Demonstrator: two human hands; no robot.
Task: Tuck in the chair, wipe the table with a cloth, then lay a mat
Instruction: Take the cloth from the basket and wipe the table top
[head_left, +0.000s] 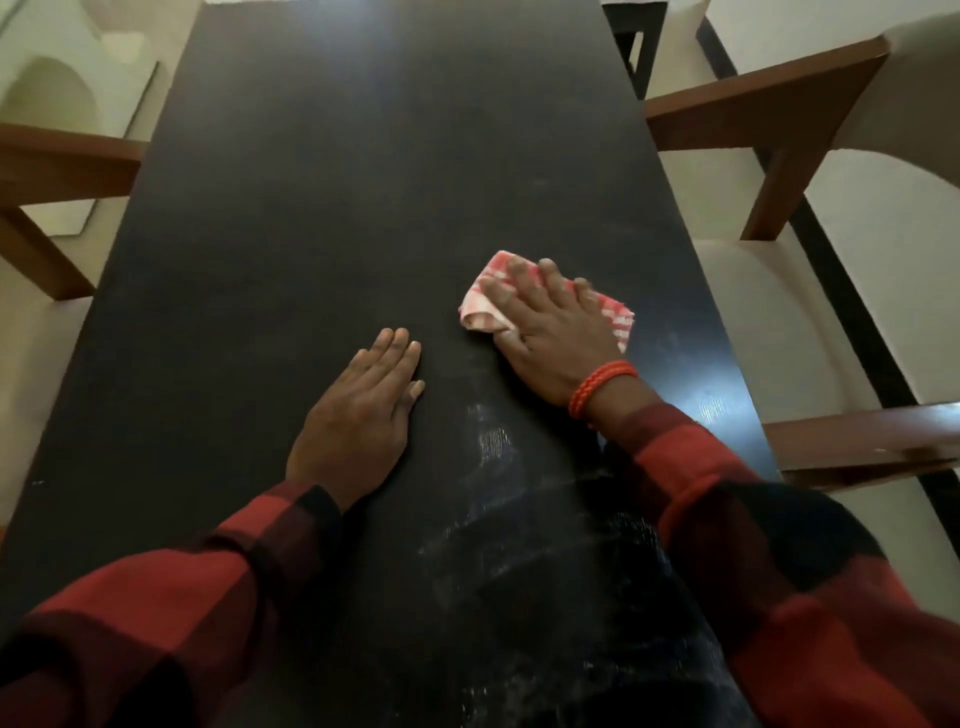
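A long black table (337, 208) fills the head view. A folded red-and-white checked cloth (480, 306) lies on the table's right half. My right hand (550, 332) presses flat on top of it, fingers spread over the fabric, a red braided band at the wrist. My left hand (358, 410) rests palm down on the bare tabletop to the left of the cloth, fingers together, holding nothing. Pale smeared streaks (493, 452) mark the surface between and below my hands. No mat is in view.
A wooden chair with a cream seat (769, 119) stands against the table's right edge, with another wooden rail (862, 441) nearer me. A similar chair (57, 171) stands at the left edge. A dark frame (631, 41) shows beyond the far right corner.
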